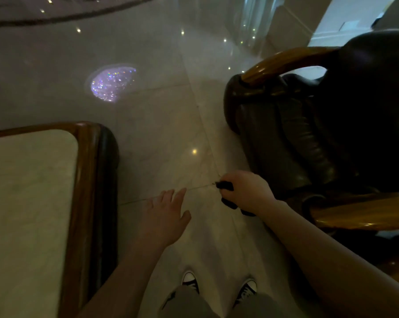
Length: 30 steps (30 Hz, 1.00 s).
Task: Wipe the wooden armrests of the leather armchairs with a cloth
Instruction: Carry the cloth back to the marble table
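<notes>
**Dark cloth held beside the armchair**

A polished marble floor (161, 125) is seen, with ceiling lights reflected in it. A dark leather armchair (308, 138) stands at the right, its near wooden armrest (363, 214) and far wooden armrest (285, 61) both bare. A wood-framed table (33, 203) with a pale top is seen at the left. The right hand (246, 191) is closed around a dark cloth (228, 196), just beside the near armrest. The left hand (164, 216) is spread wide, holding nothing. No legible writing is visible.
</notes>
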Available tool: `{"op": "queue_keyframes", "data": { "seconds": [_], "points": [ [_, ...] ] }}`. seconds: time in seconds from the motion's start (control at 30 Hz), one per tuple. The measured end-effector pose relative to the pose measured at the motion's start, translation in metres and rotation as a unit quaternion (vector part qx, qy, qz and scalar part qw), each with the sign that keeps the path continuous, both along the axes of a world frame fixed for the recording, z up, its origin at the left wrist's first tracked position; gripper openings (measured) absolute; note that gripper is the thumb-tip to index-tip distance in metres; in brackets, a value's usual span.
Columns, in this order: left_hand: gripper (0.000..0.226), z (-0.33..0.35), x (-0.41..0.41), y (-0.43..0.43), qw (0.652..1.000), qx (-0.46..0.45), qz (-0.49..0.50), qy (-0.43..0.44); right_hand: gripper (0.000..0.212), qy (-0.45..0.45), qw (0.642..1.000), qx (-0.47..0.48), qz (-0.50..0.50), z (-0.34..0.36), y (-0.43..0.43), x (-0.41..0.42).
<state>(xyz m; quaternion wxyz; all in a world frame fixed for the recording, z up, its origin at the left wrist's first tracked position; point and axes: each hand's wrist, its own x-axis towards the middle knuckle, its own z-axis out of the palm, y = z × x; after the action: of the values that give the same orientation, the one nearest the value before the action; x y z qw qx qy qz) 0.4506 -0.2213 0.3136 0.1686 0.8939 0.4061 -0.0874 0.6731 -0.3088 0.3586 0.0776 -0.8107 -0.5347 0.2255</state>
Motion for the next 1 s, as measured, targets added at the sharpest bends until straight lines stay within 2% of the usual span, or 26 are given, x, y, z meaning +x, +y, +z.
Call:
{"op": "queue_keyframes", "data": {
  "seconds": [0.23,0.43,0.73,1.0],
  "points": [
    [0.063,0.002,-0.070,0.024,0.997,-0.001,0.070,-0.018,0.020,-0.004,0.999,0.016,0.043,0.004,0.050,-0.054],
    [0.062,0.003,-0.098,0.029,0.987,-0.028,0.150,-0.043,0.021,0.025,0.997,0.015,0.076,-0.002,0.078,-0.082],
    [0.059,-0.006,-0.104,0.040,0.973,-0.031,0.227,-0.038,0.016,0.068,0.988,0.006,0.139,-0.008,0.119,-0.088],
    [0.060,-0.007,-0.089,0.047,0.949,-0.044,0.311,-0.010,0.020,0.058,0.965,-0.002,0.257,-0.013,0.172,-0.085]
  ]
}}
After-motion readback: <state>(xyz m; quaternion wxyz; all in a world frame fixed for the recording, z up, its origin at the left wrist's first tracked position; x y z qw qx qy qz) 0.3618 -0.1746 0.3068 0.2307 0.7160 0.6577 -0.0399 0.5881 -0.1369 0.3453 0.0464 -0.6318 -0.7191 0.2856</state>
